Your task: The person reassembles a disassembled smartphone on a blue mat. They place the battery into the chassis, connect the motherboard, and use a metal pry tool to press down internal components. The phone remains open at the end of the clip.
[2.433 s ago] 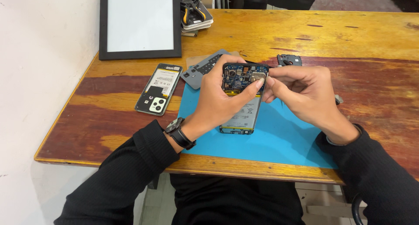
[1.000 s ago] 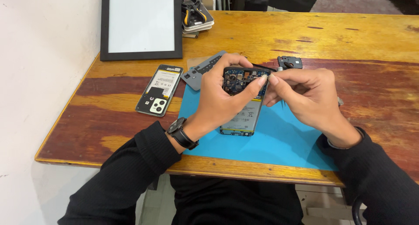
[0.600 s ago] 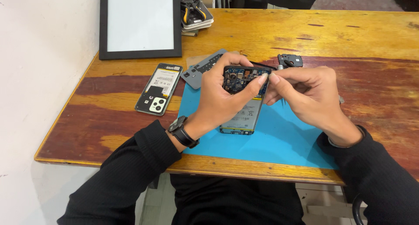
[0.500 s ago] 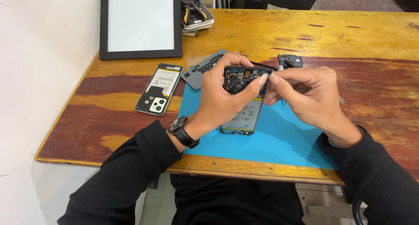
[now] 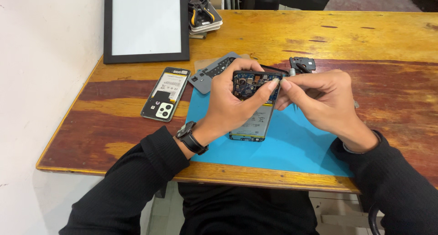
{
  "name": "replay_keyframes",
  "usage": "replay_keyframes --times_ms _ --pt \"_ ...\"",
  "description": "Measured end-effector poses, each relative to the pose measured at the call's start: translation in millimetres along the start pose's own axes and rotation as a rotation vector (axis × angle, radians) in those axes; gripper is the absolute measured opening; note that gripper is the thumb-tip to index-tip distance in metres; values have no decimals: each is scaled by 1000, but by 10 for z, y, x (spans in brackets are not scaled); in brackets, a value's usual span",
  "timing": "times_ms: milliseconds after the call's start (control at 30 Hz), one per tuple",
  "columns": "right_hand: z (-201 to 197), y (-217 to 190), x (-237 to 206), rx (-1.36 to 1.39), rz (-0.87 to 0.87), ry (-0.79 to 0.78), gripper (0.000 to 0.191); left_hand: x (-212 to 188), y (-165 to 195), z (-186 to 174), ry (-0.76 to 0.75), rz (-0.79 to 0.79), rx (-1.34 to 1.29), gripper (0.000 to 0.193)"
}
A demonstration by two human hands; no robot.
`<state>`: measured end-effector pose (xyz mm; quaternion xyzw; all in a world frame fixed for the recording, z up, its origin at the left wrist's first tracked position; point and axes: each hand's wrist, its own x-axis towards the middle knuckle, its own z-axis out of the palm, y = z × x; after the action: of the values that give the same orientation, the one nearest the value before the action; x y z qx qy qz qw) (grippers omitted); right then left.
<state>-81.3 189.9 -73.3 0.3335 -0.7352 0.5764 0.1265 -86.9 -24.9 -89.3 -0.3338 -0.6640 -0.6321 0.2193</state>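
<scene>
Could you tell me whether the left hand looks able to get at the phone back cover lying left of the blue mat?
Probably yes: the back cover lies on bare wood just left of the left hand, with nothing between them, but that hand is gripping the opened phone.

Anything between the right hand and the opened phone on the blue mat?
Nothing visible. The left hand already grips the opened phone at its top end, and the right hand has its fingertips at the phone's upper right corner. The loose back cover and grey plate lie off to the left.

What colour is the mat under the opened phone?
Blue, a plain mat, seen best in the head view.
</scene>
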Motion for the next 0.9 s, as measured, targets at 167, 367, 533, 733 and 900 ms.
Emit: replay_keyframes --times_ms 167,367,533,733,900 --pt "7 -9 -6 20 12 12 14 -4 10 8 3 -13 -21 27" --pt "2 -7 0 19 -3 10 14 7 7 1 -13 -12 -54 27" --pt "-4 -9 -2 23 8 10 15 4 2 5 -9 10 -11 26" --pt "-22 -8 26 30 45 -2 14 10 0 4 -1 14 -5 27" --pt "0 19 15 42 69 5 15 1 -7 0 11 12 -7 30"
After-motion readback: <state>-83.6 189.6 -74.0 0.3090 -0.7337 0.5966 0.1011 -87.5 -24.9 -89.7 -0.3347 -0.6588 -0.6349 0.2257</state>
